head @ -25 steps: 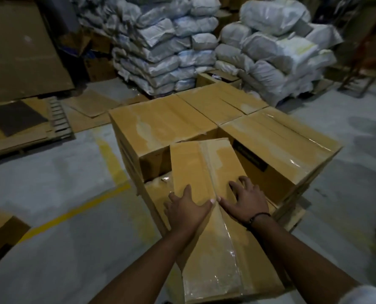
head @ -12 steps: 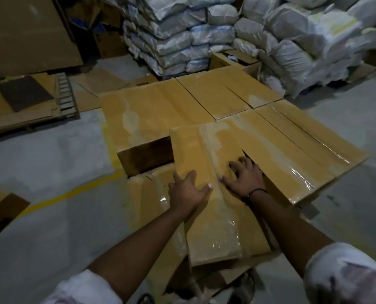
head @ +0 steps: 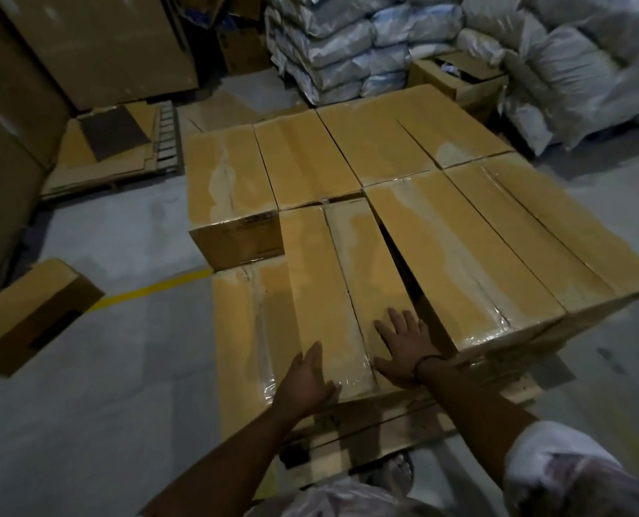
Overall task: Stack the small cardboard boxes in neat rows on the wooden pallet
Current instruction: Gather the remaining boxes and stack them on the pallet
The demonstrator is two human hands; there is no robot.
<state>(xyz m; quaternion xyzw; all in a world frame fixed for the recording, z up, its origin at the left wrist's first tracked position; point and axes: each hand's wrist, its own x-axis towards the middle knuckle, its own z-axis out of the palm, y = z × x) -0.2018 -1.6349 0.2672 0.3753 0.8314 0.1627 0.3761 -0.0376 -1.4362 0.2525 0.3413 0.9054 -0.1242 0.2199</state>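
Left hand (head: 308, 378) flat, fingers straight, on box (head: 342, 292) | right hand (head: 403, 345) flat, fingers spread, same box

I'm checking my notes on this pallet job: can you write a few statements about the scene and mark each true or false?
1. The left hand and right hand both rest on one cardboard box. True.
2. That box sits flush against the neighbouring boxes on its right. False: a dark wedge-shaped gap separates them.
3. A loose box lies on the floor, left of the wooden pallet. True.
4. The floor line is red. False: it is yellow.
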